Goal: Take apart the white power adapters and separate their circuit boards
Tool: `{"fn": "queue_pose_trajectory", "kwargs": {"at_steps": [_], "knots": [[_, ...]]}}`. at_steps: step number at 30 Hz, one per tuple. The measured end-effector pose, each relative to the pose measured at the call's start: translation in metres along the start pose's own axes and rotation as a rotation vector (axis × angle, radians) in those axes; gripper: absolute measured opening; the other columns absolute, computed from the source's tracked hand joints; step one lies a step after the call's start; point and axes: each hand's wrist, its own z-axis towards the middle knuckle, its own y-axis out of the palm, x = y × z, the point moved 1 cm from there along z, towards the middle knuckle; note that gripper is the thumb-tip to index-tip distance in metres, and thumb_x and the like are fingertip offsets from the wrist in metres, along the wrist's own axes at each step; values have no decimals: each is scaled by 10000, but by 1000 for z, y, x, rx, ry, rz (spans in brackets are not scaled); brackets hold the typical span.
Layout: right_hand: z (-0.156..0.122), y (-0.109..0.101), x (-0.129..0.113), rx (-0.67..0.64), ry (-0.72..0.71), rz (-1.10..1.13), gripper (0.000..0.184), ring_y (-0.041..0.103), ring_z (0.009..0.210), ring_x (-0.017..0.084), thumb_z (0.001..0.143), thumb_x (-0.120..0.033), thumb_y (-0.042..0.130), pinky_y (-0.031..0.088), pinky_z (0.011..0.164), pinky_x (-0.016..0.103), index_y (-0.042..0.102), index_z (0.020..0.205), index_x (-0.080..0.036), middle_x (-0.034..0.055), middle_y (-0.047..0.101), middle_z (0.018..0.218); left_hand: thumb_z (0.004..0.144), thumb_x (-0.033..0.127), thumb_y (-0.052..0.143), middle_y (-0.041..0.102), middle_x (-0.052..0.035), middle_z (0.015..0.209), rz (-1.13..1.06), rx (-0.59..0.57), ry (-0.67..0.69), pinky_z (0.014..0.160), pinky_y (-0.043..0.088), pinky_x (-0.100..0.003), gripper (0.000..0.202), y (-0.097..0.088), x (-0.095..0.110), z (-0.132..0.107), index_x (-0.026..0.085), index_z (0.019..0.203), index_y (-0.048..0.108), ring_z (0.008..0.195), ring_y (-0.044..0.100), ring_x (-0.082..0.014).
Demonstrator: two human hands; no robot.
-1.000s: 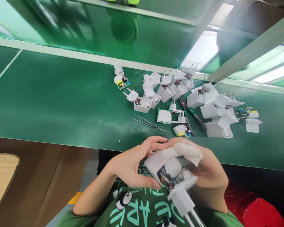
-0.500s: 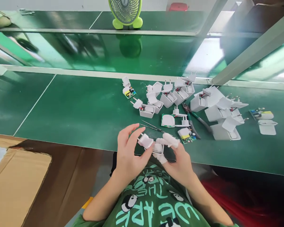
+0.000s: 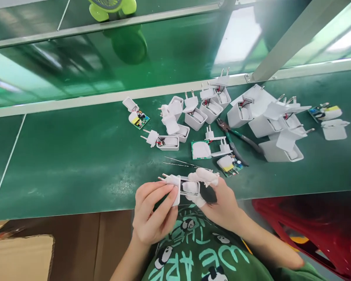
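Close to the table's front edge, my left hand (image 3: 156, 210) pinches a white plug cover (image 3: 173, 187) whose two metal pins point left. My right hand (image 3: 218, 197), with white finger cots on some fingers, grips a small white charger housing (image 3: 190, 188). The housing's open end faces the cover, and a pale part shows inside it. Cover and housing sit side by side; whether they touch I cannot tell. Just beyond my hands lie thin metal tweezers (image 3: 181, 162), partly behind the right fingers. A circuit board with a yellow part (image 3: 229, 165) lies right of them.
Several white charger housings (image 3: 167, 143) with plug covers stand across the green table (image 3: 76, 164). Cutting pliers (image 3: 236, 140) lie among them. More circuit boards (image 3: 139, 119) are at left and right. A metal post (image 3: 298, 37) rises behind; a red stool (image 3: 310, 226) stands below right.
My left hand has turned and lowered, its fingers now closing over the front of the plug cover, which now stands upright beside the housing. The camera view has tilted and shifted.
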Motion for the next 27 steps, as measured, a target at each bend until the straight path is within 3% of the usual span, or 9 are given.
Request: {"fn": "queue_pose_trajectory", "kwargs": {"at_steps": [9,14,20,24,27], "knots": [[3,-3,2,-49,-30,-17,572,739,1102,245,869,-165,624,646,915,372,458,1403,-282,65,745,1177,851,121,715,744,-65,930,215,-156,103,979,475,-417,267,-2,6,8,196,1107,722,1015,697,-243],[5,-5,6,-83,-101,-67,510,742,1067,237,885,-169,604,637,899,378,491,1373,-264,77,751,1150,864,172,749,691,-71,968,80,-155,-5,948,526,-445,308,2,8,3,195,1165,689,1072,681,-270],[8,-10,6,-140,-394,-213,190,666,841,218,870,-92,582,556,704,339,629,956,-255,80,709,980,825,107,771,685,-70,993,-117,-61,-104,958,563,-423,248,9,10,1,172,1044,677,1121,681,-267],[14,-13,-3,-176,-441,-392,262,399,605,164,866,-49,539,350,538,279,558,682,-235,22,466,695,811,218,815,679,-57,1007,-232,-37,-195,1020,538,-440,297,6,8,-1,182,1041,630,1093,708,-255],[17,-18,-9,-237,-426,-416,281,377,631,171,869,-43,529,336,550,277,546,656,-224,24,419,697,820,367,791,629,-90,1089,-321,101,-287,1030,528,-507,405,-2,2,-7,174,1121,603,1113,688,-287]]}}
